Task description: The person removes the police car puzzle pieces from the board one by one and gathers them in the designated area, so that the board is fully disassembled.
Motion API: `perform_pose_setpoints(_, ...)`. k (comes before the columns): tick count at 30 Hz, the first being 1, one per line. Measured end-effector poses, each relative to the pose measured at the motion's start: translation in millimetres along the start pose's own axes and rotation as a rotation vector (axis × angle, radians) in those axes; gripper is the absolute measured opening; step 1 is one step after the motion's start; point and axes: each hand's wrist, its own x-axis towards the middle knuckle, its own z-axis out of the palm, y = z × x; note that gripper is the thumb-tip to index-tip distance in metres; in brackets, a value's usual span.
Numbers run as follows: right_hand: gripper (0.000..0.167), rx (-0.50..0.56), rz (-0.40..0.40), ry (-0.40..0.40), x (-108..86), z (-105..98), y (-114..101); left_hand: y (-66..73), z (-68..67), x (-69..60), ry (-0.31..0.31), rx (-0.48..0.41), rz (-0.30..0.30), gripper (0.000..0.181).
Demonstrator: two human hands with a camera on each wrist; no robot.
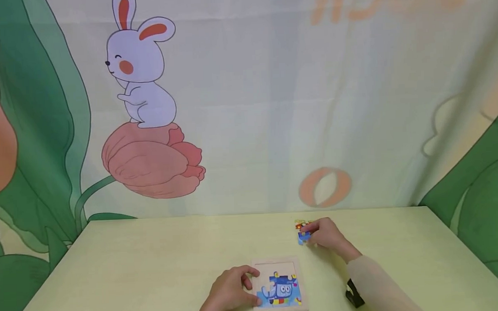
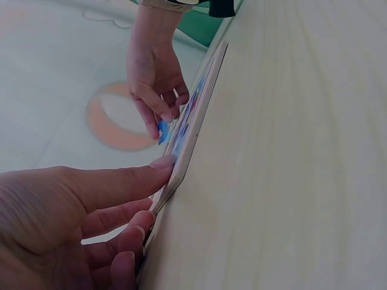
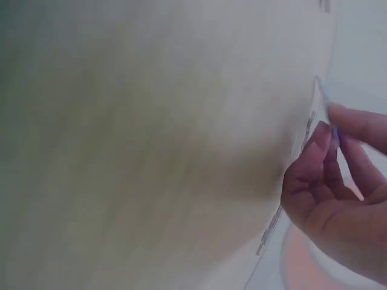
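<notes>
The small, flat blue jigsaw piece (image 1: 302,241) is near the far edge of the pale yellow wood-grain table (image 1: 154,264), right of that edge's middle, in my right hand (image 1: 327,233); thumb and fingers are pinched on it. Whether the piece touches the table cannot be told. Flat multicoloured jigsaw pieces (image 1: 298,225) lie just beyond it, closer to the far edge. Expected handling: the piece should be light, thin and stiff, with smooth faces that may slip; any knobs are likely its weakest points. Take hold across two opposite sides, clear of the knobs. The rectangular pale wooden puzzle tray (image 1: 304,291), partly filled, lies well apart from the far edge, nearer to me. My left hand (image 1: 229,290) grips its left side, thumb over the rim, fingers against the outer side. The tray should be rigid yet light enough to skid; hold it by the rim.
</notes>
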Motion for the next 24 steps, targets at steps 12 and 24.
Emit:
perform_pose_setpoints(12,0.022,-0.188,-0.085,-0.007,5.7,0.8,0.4,-1.4,1.0,-0.2,0.0,-0.005,0.015,0.049)
perform_pose_setpoints(24,0.02,-0.285,-0.158,-0.065,7.9,0.8,2.1,-0.7,-0.4,-0.6,-0.007,0.007,0.01,0.049)
